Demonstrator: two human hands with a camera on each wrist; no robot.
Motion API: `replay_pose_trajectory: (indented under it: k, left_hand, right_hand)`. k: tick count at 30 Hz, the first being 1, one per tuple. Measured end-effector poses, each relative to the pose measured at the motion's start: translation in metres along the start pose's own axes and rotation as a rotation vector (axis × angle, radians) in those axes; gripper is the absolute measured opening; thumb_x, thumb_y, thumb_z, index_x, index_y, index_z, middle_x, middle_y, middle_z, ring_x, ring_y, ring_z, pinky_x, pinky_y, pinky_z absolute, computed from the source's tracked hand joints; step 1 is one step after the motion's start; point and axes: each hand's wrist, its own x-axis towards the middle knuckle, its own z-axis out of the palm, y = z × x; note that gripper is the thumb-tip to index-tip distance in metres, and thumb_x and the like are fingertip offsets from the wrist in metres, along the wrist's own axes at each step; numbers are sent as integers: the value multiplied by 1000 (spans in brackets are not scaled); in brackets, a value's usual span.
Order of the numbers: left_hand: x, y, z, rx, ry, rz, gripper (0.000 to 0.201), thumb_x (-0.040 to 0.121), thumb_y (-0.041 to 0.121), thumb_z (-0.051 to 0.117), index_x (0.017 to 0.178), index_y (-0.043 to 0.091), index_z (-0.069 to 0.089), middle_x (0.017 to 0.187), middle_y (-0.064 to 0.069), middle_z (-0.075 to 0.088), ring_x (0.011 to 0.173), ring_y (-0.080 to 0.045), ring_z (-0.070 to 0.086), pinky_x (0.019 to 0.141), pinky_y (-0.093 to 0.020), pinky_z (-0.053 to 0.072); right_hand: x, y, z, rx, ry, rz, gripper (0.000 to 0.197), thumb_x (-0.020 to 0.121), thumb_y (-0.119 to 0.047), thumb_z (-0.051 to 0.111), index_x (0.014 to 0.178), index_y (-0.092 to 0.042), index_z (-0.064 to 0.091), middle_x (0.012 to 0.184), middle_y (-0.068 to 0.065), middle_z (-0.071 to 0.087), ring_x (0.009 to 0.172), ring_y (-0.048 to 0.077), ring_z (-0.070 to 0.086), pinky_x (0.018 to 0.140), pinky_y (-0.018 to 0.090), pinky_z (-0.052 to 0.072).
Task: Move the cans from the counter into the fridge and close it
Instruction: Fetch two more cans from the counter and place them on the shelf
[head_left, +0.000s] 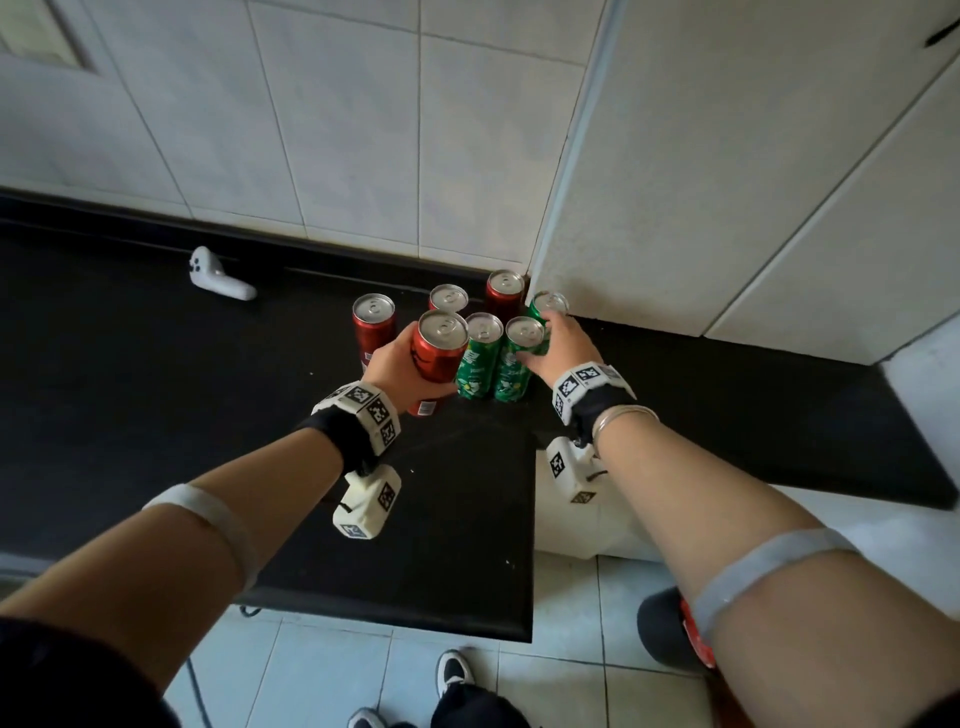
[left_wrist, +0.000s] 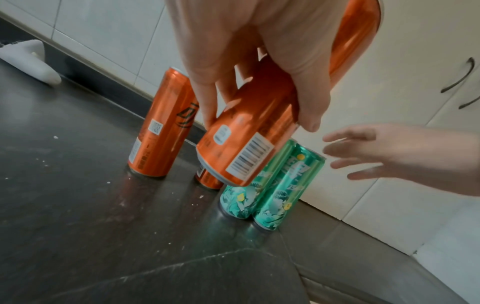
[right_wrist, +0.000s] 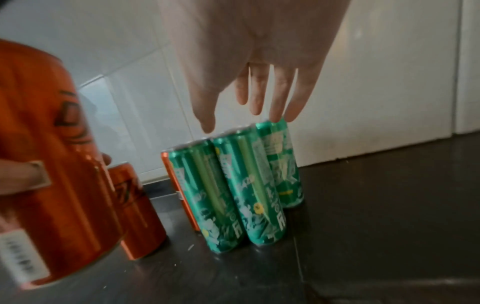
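Several slim cans stand on the black counter (head_left: 156, 389) near the white fridge door (head_left: 727, 182). My left hand (head_left: 400, 366) grips a red can (head_left: 439, 358) and holds it tilted above the counter; the left wrist view shows the same red can (left_wrist: 249, 144) with its barcode. Three more red cans stand behind, one at the left (head_left: 373, 327). Three green cans (head_left: 480, 361) stand in a cluster. My right hand (head_left: 561, 345) hovers with straight spread fingers (right_wrist: 278, 98) just above the green cans (right_wrist: 249, 185), holding nothing.
A white controller (head_left: 218, 275) lies at the back of the counter by the tiled wall. The counter ends at a front edge (head_left: 530, 519) above a tiled floor. A dark round object with red (head_left: 670, 629) sits low right. Shoes (head_left: 454, 670) show below.
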Motion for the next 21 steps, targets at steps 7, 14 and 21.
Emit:
replay_pose_trajectory:
  k: [7,14,21]
  left_hand:
    - [1,-4,9,21,-28,-56,76,64,15,83,129,16,44,123,1,59,113,-8,51,93,-18,34]
    - [3,-7,23,18,-84,-90,82,64,17,83,134,19,40,129,1,56,122,-12,49,96,-19,33]
    - [0,7,26,23,-119,-31,85,63,19,83,136,20,38,130,0,56,124,-15,50,99,-21,34]
  right_hand:
    - [27,7,24,123,-48,32,59,73,-28,79,120,-11,48,119,9,60,112,28,58,88,35,46]
    - [33,9,30,132,-106,98,74,72,-32,80,131,-14,38,123,13,58,115,32,57,89,39,49]
    - [1,15,6,110,39,156,62,71,-37,79,118,-15,46,111,9,65,103,31,63,76,30,48]
